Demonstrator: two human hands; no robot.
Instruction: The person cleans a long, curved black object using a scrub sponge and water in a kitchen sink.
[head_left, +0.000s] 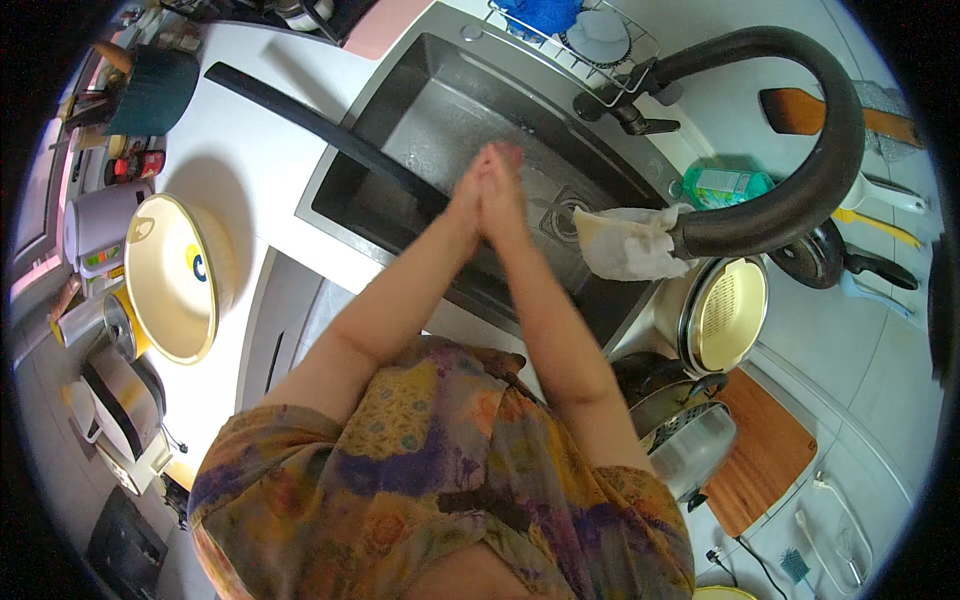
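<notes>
Above a dark sink basin, my left hand and my right hand are pressed palm to palm, fingers pointing away from me. Whether anything lies between the palms is hidden. To the right of them, a whitish cloth or filter covers the mouth of a thick black curved faucet. The drain strainer shows in the basin, between my right hand and the wrapped spout. A long black bar reaches from the white counter across the basin, passing near my left wrist.
A cream plastic basin stands on the left counter. Behind the sink are a wire rack with sponges and a green bottle. Nested cream strainers, pots and a wooden cutting board crowd the right side.
</notes>
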